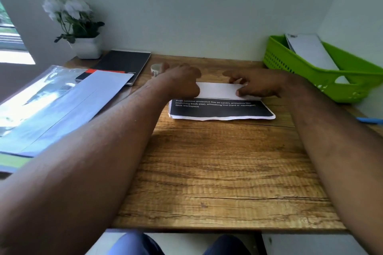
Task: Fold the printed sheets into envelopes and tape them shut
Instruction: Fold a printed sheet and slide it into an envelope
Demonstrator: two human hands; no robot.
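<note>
The printed sheet [221,107] lies mid-desk [217,172], tape roll [155,70] behind-left, basket [323,72] right, potted plant [83,33] far-left.

Matt paper sheet [221,107] on grained wood desk [217,172]; perforated green plastic basket [290,64].

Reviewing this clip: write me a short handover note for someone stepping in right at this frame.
Left hand: fingers curled, pressing the left end of the folded white flap.
Right hand: fingers pinching the flap's right end.
Printed sheet: mid-desk, far part folded toward the person, black printed band exposed.
Tape roll: just beyond the left hand, not held.
Green basket: far right, holds white paper; I cannot tell whether it is a finished envelope.
Done: first fold. Left: remaining folds, taping.
</note>
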